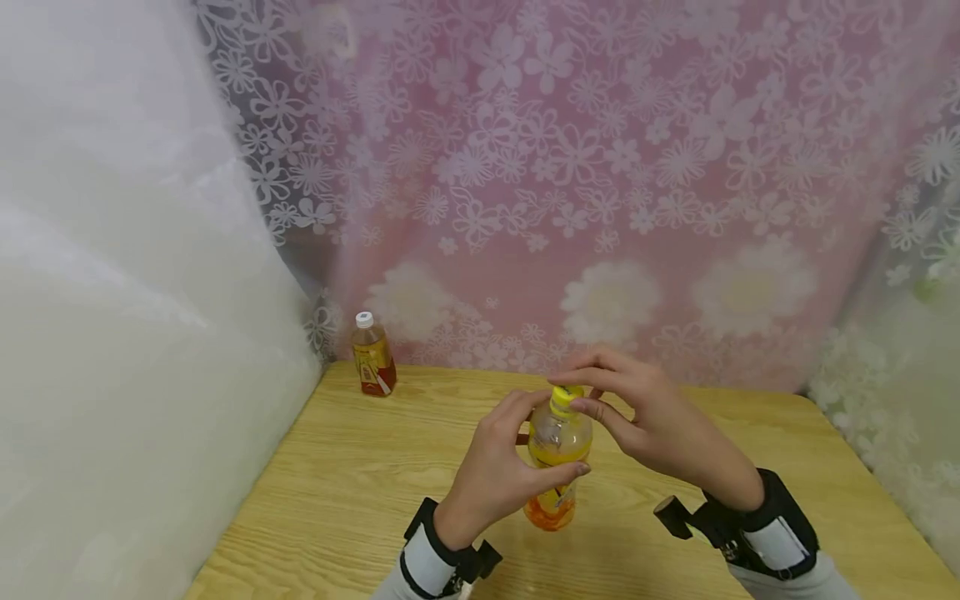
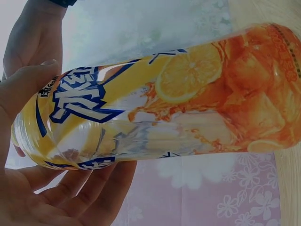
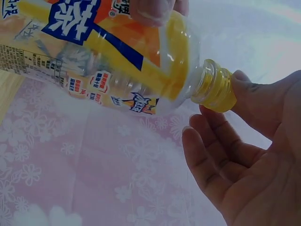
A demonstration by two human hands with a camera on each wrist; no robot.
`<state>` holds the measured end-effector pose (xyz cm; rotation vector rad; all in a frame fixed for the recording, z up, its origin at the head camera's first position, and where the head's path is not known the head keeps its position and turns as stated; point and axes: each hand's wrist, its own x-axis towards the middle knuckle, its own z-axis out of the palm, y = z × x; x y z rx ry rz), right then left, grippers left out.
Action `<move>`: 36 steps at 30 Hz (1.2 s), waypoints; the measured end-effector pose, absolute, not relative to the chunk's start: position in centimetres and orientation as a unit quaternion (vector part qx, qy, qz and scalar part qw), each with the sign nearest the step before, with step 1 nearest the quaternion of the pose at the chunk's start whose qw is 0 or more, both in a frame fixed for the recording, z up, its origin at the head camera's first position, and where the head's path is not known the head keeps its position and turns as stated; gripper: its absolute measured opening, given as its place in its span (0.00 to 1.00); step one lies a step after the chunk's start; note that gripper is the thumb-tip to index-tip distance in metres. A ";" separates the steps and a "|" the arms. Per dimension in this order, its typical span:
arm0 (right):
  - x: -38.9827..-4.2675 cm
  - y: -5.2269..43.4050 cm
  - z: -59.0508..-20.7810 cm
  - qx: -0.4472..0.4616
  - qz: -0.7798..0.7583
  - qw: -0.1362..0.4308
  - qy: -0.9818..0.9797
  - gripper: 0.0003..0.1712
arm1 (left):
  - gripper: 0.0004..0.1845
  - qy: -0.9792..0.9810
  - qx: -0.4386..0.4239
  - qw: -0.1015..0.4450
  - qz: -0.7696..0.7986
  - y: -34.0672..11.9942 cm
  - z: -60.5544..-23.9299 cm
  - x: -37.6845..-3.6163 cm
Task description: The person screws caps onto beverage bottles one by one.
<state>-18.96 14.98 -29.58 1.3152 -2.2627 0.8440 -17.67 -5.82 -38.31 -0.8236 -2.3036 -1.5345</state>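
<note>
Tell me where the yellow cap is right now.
In the head view the yellow cap sits atop the orange drink bottle at the table's centre, touched by the right hand; the left hand grips the bottle.

**Yellow, orange and pink all round**

The bottle (image 1: 557, 454) is clear plastic with a yellow cap (image 1: 564, 399) and a label in yellow and orange, printed with orange slices and blue-and-white lettering. The second bottle (image 1: 372, 356) at the back has a white cap, a yellow label and reddish-brown drink. The desk (image 1: 360, 475) is pale yellow wood with darker grain lines. The curtain (image 1: 570, 167) is pink under white lace flowers, with bigger white daisies lower down. The wrist straps (image 1: 780, 521) are black and white.
</note>
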 end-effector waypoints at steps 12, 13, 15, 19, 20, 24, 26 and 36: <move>-18.1 14.3 -30.1 0.401 0.298 0.227 -0.836 0.20 | 0.38 -0.799 -0.282 0.137 -0.514 -6.0 -38.3 -17.2; -18.0 14.3 -30.1 0.401 0.299 0.227 -0.835 0.20 | 0.38 -0.799 -0.281 0.137 -0.513 -6.0 -38.3 -17.2; -18.0 14.4 -30.0 0.412 0.304 0.222 -0.829 0.22 | 0.38 -0.799 -0.280 0.136 -0.514 -6.0 -38.2 -17.1; -18.1 14.6 -29.8 0.444 0.313 0.211 -0.812 0.28 | 0.38 -0.798 -0.281 0.135 -0.515 -6.0 -38.1 -17.2; -18.1 14.6 -29.7 0.452 0.314 0.209 -0.809 0.28 | 0.38 -0.798 -0.284 0.137 -0.515 -6.0 -38.0 -17.2; -18.3 14.7 -29.5 0.454 0.307 0.206 -0.810 0.27 | 0.38 -0.796 -0.287 0.140 -0.514 -6.0 -37.9 -17.3; -18.3 14.7 -29.5 0.441 0.302 0.203 -0.820 0.23 | 0.38 -0.799 -0.287 0.137 -0.510 -6.0 -37.9 -17.3; -17.6 14.1 -30.4 0.316 0.344 0.204 -0.860 0.14 | 0.37 -0.799 -0.285 0.126 -0.515 -5.6 -37.9 -17.2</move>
